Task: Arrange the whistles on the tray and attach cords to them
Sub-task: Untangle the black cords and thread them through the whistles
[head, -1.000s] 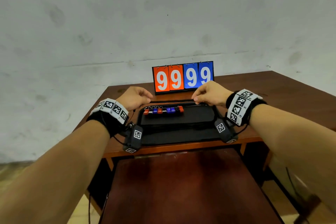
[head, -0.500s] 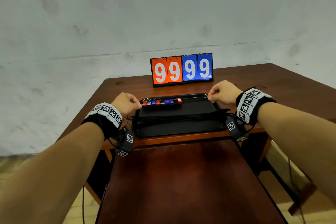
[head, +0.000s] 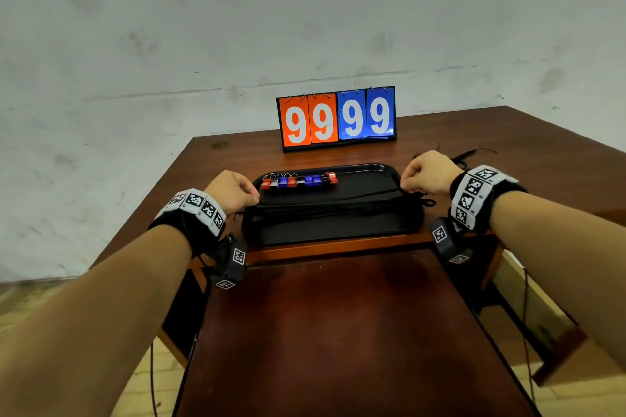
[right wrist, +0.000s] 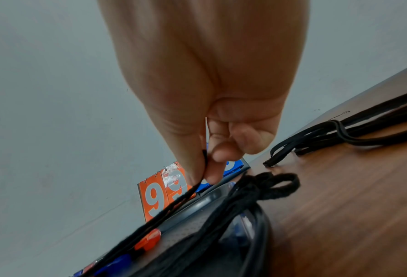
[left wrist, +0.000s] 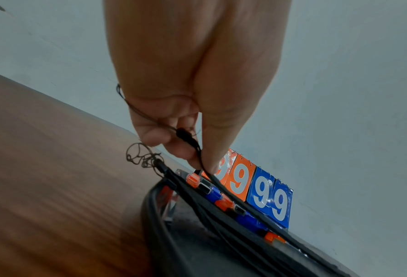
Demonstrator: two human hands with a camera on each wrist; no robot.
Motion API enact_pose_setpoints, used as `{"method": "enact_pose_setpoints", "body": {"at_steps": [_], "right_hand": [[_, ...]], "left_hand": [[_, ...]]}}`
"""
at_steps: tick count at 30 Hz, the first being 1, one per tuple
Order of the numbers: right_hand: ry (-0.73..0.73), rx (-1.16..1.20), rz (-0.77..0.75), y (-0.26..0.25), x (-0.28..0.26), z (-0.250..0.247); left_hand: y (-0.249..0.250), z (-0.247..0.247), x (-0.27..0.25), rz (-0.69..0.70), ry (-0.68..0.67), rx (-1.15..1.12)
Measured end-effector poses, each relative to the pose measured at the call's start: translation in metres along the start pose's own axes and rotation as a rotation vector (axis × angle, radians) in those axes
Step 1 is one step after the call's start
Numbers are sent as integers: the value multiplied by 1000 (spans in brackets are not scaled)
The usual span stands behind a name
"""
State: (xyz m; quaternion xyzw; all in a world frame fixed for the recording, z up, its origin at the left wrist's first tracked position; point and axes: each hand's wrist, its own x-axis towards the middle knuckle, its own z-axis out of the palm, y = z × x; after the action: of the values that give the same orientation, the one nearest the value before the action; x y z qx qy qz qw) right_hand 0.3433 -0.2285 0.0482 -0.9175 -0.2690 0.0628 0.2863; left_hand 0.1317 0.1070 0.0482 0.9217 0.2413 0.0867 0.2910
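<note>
A black tray (head: 332,230) lies on the wooden table. Several red, blue and black whistles (head: 298,181) stand in a row along its far edge. A bundle of black cords (head: 332,208) lies across the tray's middle. My left hand (head: 255,196) is at the tray's left side and pinches one end of a black cord (left wrist: 221,187) between thumb and fingers (left wrist: 185,153). My right hand (head: 404,184) is at the right side and pinches the other end (right wrist: 173,204). This cord (head: 338,197) runs taut between both hands, just above the bundle and in front of the whistles (left wrist: 211,193).
A flip scoreboard (head: 337,117) reading 9999 stands behind the tray. More loose black cords (right wrist: 340,135) lie on the table to the right of the tray. A lower dark wooden surface (head: 338,332) juts toward me below the table's front edge.
Both hands have come back from the tray's far edge by the scoreboard to its middle, carrying the stretched cord toward me over the row of whistles.
</note>
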Motion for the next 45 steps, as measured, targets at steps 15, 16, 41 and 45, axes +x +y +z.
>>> {"method": "enact_pose_setpoints", "body": {"at_steps": [15, 16, 41, 45], "right_hand": [[10, -95, 49, 2, -7, 9], [18, -94, 53, 2, -7, 9], [159, 60, -8, 8, -6, 5], [183, 88, 17, 25, -1, -9]], "left_hand": [[5, 9, -2, -20, -51, 166], [6, 9, -2, -23, -45, 169], [65, 32, 4, 100, 121, 40], [106, 56, 16, 180, 82, -43]]}}
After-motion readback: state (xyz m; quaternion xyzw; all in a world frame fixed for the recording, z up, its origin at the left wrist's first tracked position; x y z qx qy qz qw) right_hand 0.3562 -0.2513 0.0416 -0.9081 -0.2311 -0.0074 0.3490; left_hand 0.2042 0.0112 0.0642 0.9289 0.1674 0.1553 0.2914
